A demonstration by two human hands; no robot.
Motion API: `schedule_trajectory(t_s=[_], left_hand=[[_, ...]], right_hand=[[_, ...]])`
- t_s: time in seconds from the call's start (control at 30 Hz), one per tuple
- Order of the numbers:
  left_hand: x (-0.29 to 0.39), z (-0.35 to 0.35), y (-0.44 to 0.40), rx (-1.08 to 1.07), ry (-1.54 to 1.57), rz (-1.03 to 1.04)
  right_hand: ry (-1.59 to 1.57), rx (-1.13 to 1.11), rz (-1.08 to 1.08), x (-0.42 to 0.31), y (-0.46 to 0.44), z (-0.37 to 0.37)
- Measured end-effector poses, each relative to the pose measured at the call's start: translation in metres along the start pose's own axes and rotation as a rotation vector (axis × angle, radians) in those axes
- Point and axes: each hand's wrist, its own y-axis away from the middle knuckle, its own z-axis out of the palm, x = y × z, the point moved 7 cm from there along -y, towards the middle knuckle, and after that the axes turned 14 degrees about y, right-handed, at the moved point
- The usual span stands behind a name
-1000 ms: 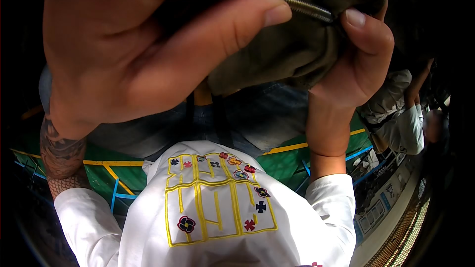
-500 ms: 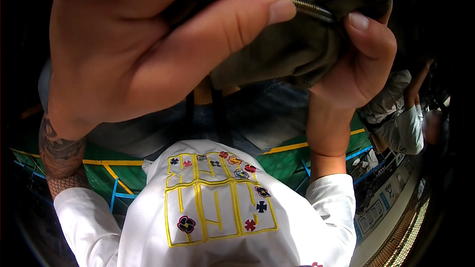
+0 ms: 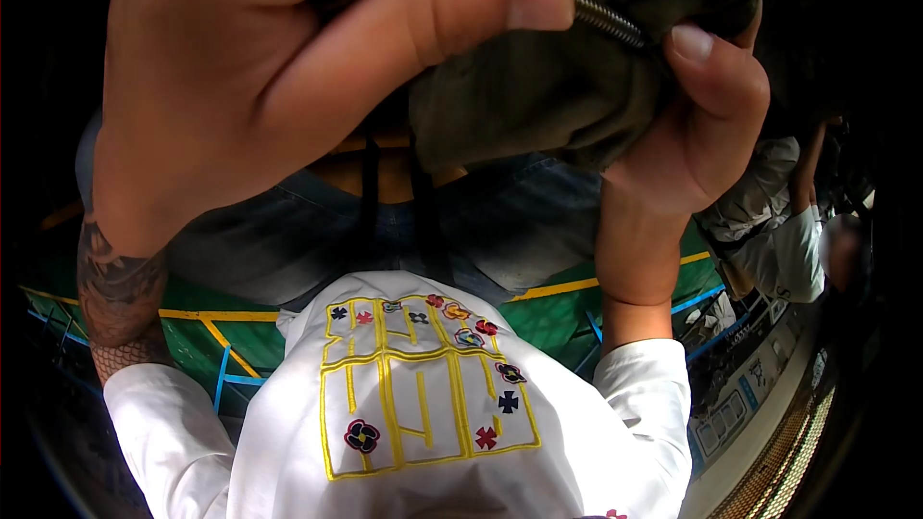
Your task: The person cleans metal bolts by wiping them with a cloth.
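Observation:
My left hand (image 3: 288,86) is large at the upper left, its thumb pressed at the upper end of a ridged metal rod (image 3: 608,19); its fingertips are hidden. My right hand (image 3: 707,115) grips a dark olive cloth (image 3: 538,101) at the upper right. The right thumb lies beside the rod's lower end, against the cloth. Whether the rod enters the cloth cannot be made out.
Below the hands are my jeans (image 3: 385,240) and white embroidered shirt (image 3: 423,404). Yellow and blue lines cross a green surface (image 3: 192,356). At the right, another person (image 3: 784,231) in light clothes is near grey equipment (image 3: 726,418).
My left hand has shifted a little to the right, and its thumb now covers the smooth end of the rod that showed earlier. My right hand and the cloth have hardly moved.

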Motion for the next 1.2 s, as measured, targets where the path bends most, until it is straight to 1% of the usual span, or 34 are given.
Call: schedule_trajectory(t_s=[0.03,0.07,0.13,0.17,0.23,0.27,0.33,0.37,0.43,0.57,0.63,0.77,0.83,0.93,1.07,1.13,1.17,1.2], left_hand=[[0.001,0.0,0.0,-0.003,0.002,0.0],[0.001,-0.001,0.0,-0.005,0.001,-0.002],[0.002,-0.001,0.001,-0.009,-0.001,-0.002],[0.002,-0.002,0.001,-0.012,0.0,-0.003],[0.001,-0.002,0.001,-0.015,0.0,-0.009],[0.0,-0.002,0.001,-0.018,0.0,-0.01],[0.0,-0.003,0.001,-0.021,0.0,-0.013],[-0.001,-0.003,0.0,-0.021,-0.001,-0.014],[-0.001,-0.003,0.001,-0.025,0.002,-0.017],[-0.001,-0.003,-0.001,-0.026,0.002,-0.016],[-0.001,-0.003,-0.001,-0.027,0.004,-0.015],[-0.002,-0.003,-0.001,-0.027,0.007,-0.016],[-0.003,-0.003,-0.001,-0.026,0.008,-0.016],[-0.003,-0.003,-0.001,-0.027,0.009,-0.014],[-0.003,-0.003,-0.001,-0.029,0.011,-0.016],[-0.004,-0.003,-0.002,-0.032,0.011,-0.015],[-0.004,-0.003,-0.002,-0.029,0.012,-0.014],[-0.004,-0.002,-0.002,-0.033,0.009,-0.013]], right_hand=[[-0.01,0.014,0.004,-0.001,0.001,0.002],[-0.092,-0.01,0.034,-0.005,0.002,0.008],[0.085,-0.061,-0.212,-0.017,0.002,0.009],[0.347,-0.09,-0.485,-0.019,0.003,0.008],[0.49,-0.101,-0.583,-0.018,0.006,0.006],[0.368,-0.083,-0.409,-0.015,0.003,0.002],[0.317,-0.08,-0.343,-0.012,0.003,0.0],[0.387,-0.096,-0.451,-0.015,0.005,0.002],[0.394,-0.095,-0.489,-0.016,0.006,0.001],[0.158,-0.057,-0.227,-0.009,-0.001,-0.002],[0.077,-0.056,-0.137,-0.007,-0.003,0.0],[-0.027,-0.059,-0.03,-0.005,-0.003,0.003],[-0.006,-0.062,-0.051,-0.005,-0.004,0.002],[0.101,-0.075,-0.154,-0.005,-0.003,-0.002],[0.089,-0.081,-0.139,-0.005,-0.004,0.0],[0.175,-0.093,-0.283,-0.011,-0.002,0.001],[0.28,-0.111,-0.443,-0.014,0.001,0.002],[0.276,-0.086,-0.418,-0.014,0.0,0.001]])
